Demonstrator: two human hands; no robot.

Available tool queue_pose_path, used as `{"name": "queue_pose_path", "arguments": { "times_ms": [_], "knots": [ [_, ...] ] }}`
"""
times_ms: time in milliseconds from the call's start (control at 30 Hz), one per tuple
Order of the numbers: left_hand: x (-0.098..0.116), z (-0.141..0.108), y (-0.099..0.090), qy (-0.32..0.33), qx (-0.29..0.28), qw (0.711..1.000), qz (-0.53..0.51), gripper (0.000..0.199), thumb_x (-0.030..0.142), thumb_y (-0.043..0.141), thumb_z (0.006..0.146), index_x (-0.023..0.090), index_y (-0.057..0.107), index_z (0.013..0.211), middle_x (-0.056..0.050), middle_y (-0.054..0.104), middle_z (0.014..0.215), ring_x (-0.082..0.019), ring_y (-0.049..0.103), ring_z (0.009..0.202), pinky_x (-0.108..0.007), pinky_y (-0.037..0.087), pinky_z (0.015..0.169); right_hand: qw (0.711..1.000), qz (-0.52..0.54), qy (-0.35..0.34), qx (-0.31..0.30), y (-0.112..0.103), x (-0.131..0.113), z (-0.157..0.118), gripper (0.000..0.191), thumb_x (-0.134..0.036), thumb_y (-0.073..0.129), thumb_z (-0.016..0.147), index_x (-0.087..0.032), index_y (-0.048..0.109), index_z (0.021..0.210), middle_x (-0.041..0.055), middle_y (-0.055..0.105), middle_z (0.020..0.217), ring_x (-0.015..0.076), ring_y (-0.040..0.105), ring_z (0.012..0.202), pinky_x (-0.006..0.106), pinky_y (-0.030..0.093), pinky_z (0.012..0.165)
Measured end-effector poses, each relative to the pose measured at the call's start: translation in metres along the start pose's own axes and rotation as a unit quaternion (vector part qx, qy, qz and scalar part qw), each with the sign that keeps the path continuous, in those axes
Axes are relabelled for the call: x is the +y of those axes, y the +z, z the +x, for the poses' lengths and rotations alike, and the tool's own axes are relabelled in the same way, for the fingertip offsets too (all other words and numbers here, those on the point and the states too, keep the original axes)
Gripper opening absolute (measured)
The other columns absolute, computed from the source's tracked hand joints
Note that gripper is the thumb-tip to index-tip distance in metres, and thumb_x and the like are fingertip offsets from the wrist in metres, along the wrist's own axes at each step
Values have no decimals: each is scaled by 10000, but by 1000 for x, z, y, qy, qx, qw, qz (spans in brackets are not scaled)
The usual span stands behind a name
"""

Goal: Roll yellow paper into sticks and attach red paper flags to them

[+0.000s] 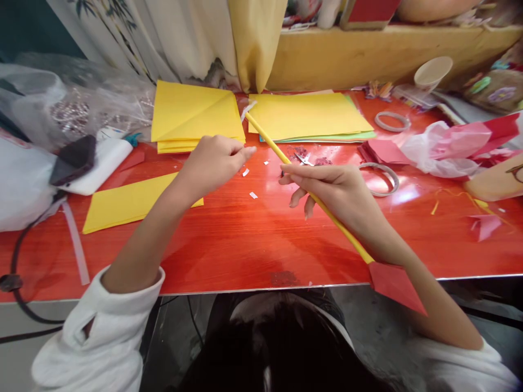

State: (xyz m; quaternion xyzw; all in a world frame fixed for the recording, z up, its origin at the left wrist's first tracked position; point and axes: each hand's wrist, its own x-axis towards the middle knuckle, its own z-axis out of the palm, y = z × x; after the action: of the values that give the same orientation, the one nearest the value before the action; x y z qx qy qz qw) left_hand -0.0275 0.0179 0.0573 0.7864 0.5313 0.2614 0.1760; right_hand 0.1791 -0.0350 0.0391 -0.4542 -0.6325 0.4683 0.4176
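My right hand (343,190) holds a thin yellow paper stick (342,227) slantwise between thumb and fingers, above the table. A folded red paper piece (396,284) sits at the stick's lower end, by my right forearm. At its upper end is a whitish strip (247,110). My left hand (218,160) hovers left of the stick, thumb and index finger pressed together; whatever lies between them is too small to make out. Behind my hands are a left stack of yellow paper (196,114) and a right stack (306,115) with green sheets beneath.
Folded yellow paper (131,200) lies beneath my left forearm on the red table (245,245). Small scissors (304,159) and white scraps (253,195) lie mid-table. Tape rolls (392,121), red and pink paper (461,144) and a paper cup (433,73) are right; a dark phone (73,163) is left.
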Motion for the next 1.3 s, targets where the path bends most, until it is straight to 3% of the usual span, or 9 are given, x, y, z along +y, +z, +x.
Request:
{"name": "queue_pose_path", "arguments": {
  "times_ms": [133, 267, 367, 533, 667, 833, 1033, 1167, 1300],
  "knots": [
    [-13, 6, 5, -15, 8, 1000, -18, 127, 248, 529, 801, 188, 631, 756, -6, 643, 687, -127, 552, 607, -261, 407, 586, 999, -46, -15, -13, -1, 3, -1, 232, -207, 523, 845, -211, 700, 995, 38, 689, 926, 95, 632, 586, 217, 518, 441],
    [-13, 5, 6, -16, -85, 992, -96, 265, 233, 615, 747, 207, 623, 1011, -38, 654, 1030, -153, 612, 846, -273, 470, 704, 990, -126, -26, -52, 0, 5, 0, 263, -139, 482, 838, -184, 718, 943, 26, 681, 771, 78, 588, 505, 234, 524, 484],
    [0, -1, 14, -5, -162, 961, -226, 244, 387, 596, 792, 207, 658, 945, -32, 676, 969, -157, 621, 889, -279, 486, 755, 978, -192, -65, -54, 2, 7, 0, 261, -125, 484, 833, -185, 726, 910, 23, 669, 764, 60, 554, 477, 230, 513, 492],
    [14, -9, 39, -55, -90, 933, -345, 326, 469, 616, 774, 146, 660, 797, -58, 692, 798, -146, 631, 734, -280, 507, 682, 955, -259, -134, -55, 4, 8, 1, 299, -87, 455, 834, -200, 723, 903, 3, 643, 715, 48, 523, 482, 195, 470, 469],
    [11, -9, 46, -24, -65, 922, -381, 279, 422, 677, 740, 143, 659, 740, -29, 680, 722, -127, 627, 686, -246, 505, 646, 968, -216, -110, -69, 4, 6, -1, 293, -89, 450, 828, -184, 719, 897, -2, 639, 700, 41, 523, 471, 184, 467, 461],
    [0, -3, 39, 66, -70, 922, -374, 207, 356, 664, 769, 154, 687, 727, 2, 666, 677, -97, 610, 648, -205, 490, 628, 993, -47, -44, -102, -2, -1, -2, 243, -159, 474, 837, -157, 713, 882, -13, 627, 599, 60, 544, 439, 195, 474, 428],
    [3, -6, 28, 103, -154, 921, -342, 172, 325, 650, 788, 192, 686, 890, -13, 679, 897, -120, 622, 841, -206, 492, 732, 994, 14, -48, -98, -6, -7, -1, 224, -103, 495, 814, -164, 710, 811, -23, 635, 607, 56, 571, 464, 160, 444, 395],
    [9, -8, 34, 79, -89, 934, -337, 239, 376, 570, 843, 161, 658, 785, -3, 660, 763, -95, 607, 722, -191, 478, 652, 992, -7, -64, -113, -4, -5, -2, 225, -124, 483, 843, -164, 701, 883, -29, 636, 627, 43, 559, 449, 153, 453, 400],
    [1, -5, 33, 122, -66, 955, -264, 286, 378, 518, 875, 149, 648, 766, -7, 657, 716, -102, 610, 687, -210, 475, 656, 989, -23, -75, -127, -3, 0, 0, 316, -195, 484, 869, -172, 573, 1171, 22, 679, 898, 60, 582, 497, 171, 451, 378]
  ]
}}
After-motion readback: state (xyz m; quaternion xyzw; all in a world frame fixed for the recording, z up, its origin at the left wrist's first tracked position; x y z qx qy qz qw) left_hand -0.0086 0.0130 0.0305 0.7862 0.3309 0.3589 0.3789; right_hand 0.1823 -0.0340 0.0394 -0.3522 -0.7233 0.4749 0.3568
